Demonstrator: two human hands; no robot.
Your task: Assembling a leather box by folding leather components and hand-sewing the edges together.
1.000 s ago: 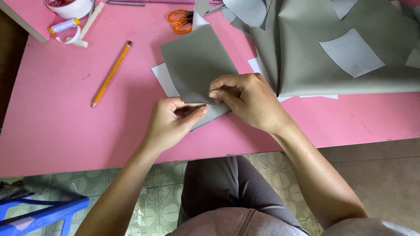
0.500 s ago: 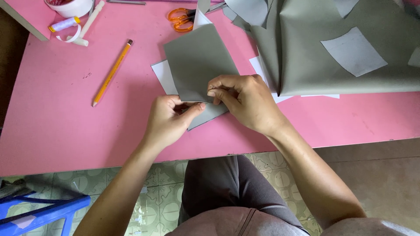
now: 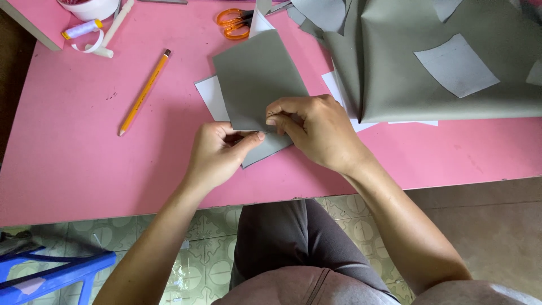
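while a big sheet of grey faux leather point(image 3: 451, 62) fills the upper right of the frame, with paler cut patches lying on it, the pink table point(image 3: 73, 158) spans the whole width beneath everything. at centre lies the grey rectangular piece point(image 3: 257, 79), resting on a white paper sheet point(image 3: 209, 96) that shows at its left edge. the work looks to be at the folding or creasing of this piece's near edge. the right hand point(image 3: 319, 133) is closed in a narrow pinch on that lower edge, fingertips pressed together on the material; the left hand point(image 3: 217, 155) curls just beside it, thumb and forefinger nipping the same edge from the left. by my judgement the next move calls for both pinches to hold steady and level so the edge stays straight. farther off, in the upper left, lie a yellow pencil point(image 3: 144, 93) and a thread spool point(image 3: 82, 28); orange-handled scissors point(image 3: 234, 24) sit at top centre.
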